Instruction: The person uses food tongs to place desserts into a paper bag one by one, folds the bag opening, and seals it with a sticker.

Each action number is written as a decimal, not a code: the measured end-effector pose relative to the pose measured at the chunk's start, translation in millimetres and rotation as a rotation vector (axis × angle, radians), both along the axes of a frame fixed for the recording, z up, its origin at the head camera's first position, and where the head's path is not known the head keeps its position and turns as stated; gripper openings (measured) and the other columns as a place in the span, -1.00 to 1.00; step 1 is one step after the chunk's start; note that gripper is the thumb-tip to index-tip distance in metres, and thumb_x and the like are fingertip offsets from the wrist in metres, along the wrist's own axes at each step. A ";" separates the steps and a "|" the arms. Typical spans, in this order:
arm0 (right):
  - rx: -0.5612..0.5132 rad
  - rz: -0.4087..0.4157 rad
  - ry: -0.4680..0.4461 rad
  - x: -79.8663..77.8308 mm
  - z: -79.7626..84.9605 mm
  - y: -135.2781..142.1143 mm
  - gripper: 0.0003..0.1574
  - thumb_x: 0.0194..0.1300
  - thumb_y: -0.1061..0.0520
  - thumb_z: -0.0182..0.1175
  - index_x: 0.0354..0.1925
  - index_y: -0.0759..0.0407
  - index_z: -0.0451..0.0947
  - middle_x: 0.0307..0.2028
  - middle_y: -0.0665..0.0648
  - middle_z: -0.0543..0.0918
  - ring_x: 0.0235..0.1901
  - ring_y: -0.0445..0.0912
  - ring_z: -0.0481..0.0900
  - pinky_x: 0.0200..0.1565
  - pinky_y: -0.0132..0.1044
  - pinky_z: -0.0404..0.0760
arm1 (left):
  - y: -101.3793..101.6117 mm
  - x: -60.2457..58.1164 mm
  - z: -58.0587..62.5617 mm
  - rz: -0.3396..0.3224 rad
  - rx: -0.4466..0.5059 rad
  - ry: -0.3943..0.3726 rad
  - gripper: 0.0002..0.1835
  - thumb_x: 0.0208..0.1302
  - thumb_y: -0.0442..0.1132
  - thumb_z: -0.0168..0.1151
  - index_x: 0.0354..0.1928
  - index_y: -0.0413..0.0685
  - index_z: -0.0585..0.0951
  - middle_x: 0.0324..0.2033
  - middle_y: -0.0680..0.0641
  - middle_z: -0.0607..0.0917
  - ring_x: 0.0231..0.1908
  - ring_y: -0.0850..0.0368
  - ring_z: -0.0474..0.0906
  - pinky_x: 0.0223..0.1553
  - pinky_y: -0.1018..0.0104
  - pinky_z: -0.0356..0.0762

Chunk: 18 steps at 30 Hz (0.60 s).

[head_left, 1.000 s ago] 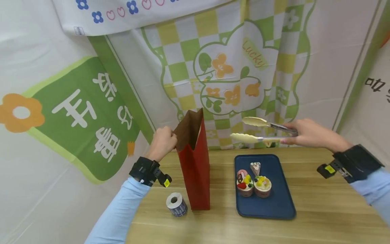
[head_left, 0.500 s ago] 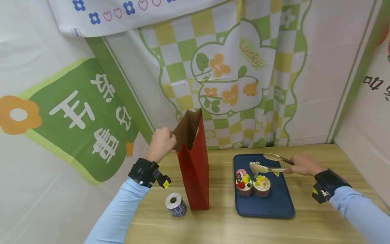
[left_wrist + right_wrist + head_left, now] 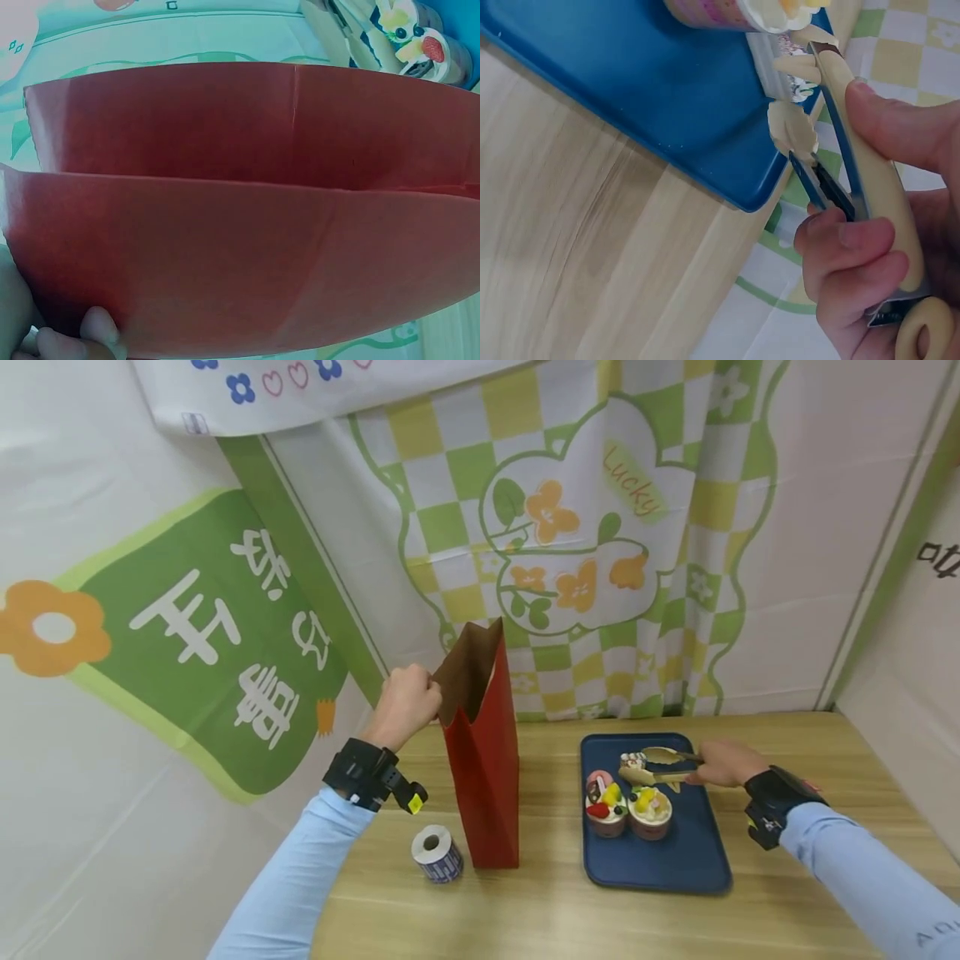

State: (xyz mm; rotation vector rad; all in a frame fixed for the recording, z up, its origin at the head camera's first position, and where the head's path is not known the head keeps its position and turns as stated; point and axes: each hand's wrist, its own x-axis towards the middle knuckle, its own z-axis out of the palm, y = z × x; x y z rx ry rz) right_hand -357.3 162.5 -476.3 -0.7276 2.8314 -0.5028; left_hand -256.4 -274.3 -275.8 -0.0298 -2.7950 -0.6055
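At its open top, my left hand (image 3: pixel 407 702) grips the left rim of a tall red paper bag (image 3: pixel 486 785) standing on the table; its thumb and fingers show at the rim in the left wrist view. In my right hand (image 3: pixel 726 765) are cream-tipped metal tongs (image 3: pixel 881 191), fingers curled round the handles. The tong tips lie on either side of a small sprinkled cake slice (image 3: pixel 632 761) at the back of a blue tray (image 3: pixel 652 874). Two fruit-topped dessert cups, one with a strawberry (image 3: pixel 605 814) and one with yellow fruit (image 3: pixel 649 817), stand in front of the slice.
A roll of labels (image 3: pixel 438 857) stands on the wooden table (image 3: pixel 540 910), left of the bag's foot. A checked cloth (image 3: pixel 457 527) hangs behind the table, and white printed panels (image 3: pixel 187 643) enclose the sides.
My right hand has come down and left with the tongs, from above the tray's back to the cake slice. My left hand keeps its grip on the bag.
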 end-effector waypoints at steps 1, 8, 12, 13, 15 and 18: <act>0.004 0.004 0.003 -0.7 -0.6 -1.2 -0.63 0.04 -0.05 0.31 -0.65 0.14 0.45 -0.67 -0.03 0.30 -0.64 -0.12 0.26 -0.55 -0.30 0.17 | -0.1 -0.1 0.2 0.000 -0.002 0.000 -0.63 0.22 -0.38 -0.12 -0.77 -0.08 0.33 -0.81 -0.01 0.35 -0.80 0.13 0.29 -0.77 0.37 0.15; 0.004 0.016 0.000 -3.1 -2.2 0.6 -0.68 0.06 -0.01 0.29 -0.61 0.16 0.48 -0.67 -0.03 0.33 -0.64 -0.12 0.27 -0.55 -0.29 0.18 | 0.1 -0.7 -0.7 0.003 0.004 -0.005 -0.63 0.24 -0.36 -0.12 -0.75 -0.11 0.39 -0.77 -0.06 0.46 -0.77 0.10 0.39 -0.76 0.37 0.19; -0.061 0.035 -0.056 -4.3 0.5 8.2 -0.71 0.13 0.02 0.24 -0.57 0.18 0.55 -0.69 -0.05 0.24 -0.67 -0.16 0.18 -0.55 -0.30 0.15 | -0.3 -0.4 0.4 -0.007 0.005 -0.004 -0.63 0.23 -0.37 -0.12 -0.75 -0.11 0.39 -0.77 -0.07 0.51 -0.77 0.11 0.40 -0.76 0.37 0.19; -0.082 0.033 -0.073 -4.4 2.2 10.2 -0.71 0.15 0.03 0.22 -0.57 0.19 0.55 -0.70 -0.06 0.22 -0.67 -0.17 0.16 -0.56 -0.31 0.14 | -0.5 -0.2 0.8 -0.013 0.007 -0.003 -0.63 0.23 -0.37 -0.12 -0.76 -0.11 0.38 -0.77 -0.07 0.51 -0.78 0.11 0.39 -0.77 0.37 0.18; -0.129 0.046 -0.091 -4.0 7.4 15.1 -0.70 0.20 0.04 0.20 -0.49 0.25 0.61 -0.69 -0.07 0.26 -0.67 -0.18 0.15 -0.56 -0.30 0.18 | -1.2 -0.4 1.5 -0.023 0.013 0.001 -0.63 0.22 -0.38 -0.12 -0.76 -0.10 0.37 -0.78 -0.06 0.50 -0.79 0.12 0.37 -0.78 0.37 0.16; -0.186 0.057 -0.084 -1.2 20.3 22.3 -0.67 0.25 0.02 0.18 -0.51 0.24 0.58 -0.69 -0.07 0.25 -0.69 -0.19 0.16 -0.58 -0.29 0.22 | -1.7 -0.4 2.0 -0.036 0.021 -0.002 -0.63 0.22 -0.38 -0.12 -0.76 -0.10 0.37 -0.79 -0.06 0.48 -0.81 0.13 0.32 -0.78 0.37 0.13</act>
